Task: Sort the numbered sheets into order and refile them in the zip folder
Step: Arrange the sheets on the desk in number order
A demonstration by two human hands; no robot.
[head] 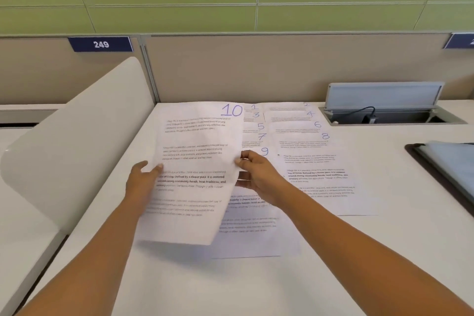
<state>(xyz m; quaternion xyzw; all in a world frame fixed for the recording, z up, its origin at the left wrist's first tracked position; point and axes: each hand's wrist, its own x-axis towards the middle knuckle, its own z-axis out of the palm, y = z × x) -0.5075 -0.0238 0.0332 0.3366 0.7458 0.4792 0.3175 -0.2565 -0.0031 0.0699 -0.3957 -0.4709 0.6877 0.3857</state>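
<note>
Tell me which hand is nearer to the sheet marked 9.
Right. The right hand pinches the right edge of sheet 10, directly beside sheet 9. The left hand holds sheet 10 at its left edge, across that sheet from sheet 9.

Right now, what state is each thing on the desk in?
Sheet 10: lifted, held by both hands.
Left hand: grips its left edge.
Right hand: pinches its right edge.
Odd sheets: fanned flat, 1 to 9 showing.
Even sheets: fanned flat, 2 to 8 showing.
Folder: flat at right, partly out of frame.
Hatch: lid up.
</note>
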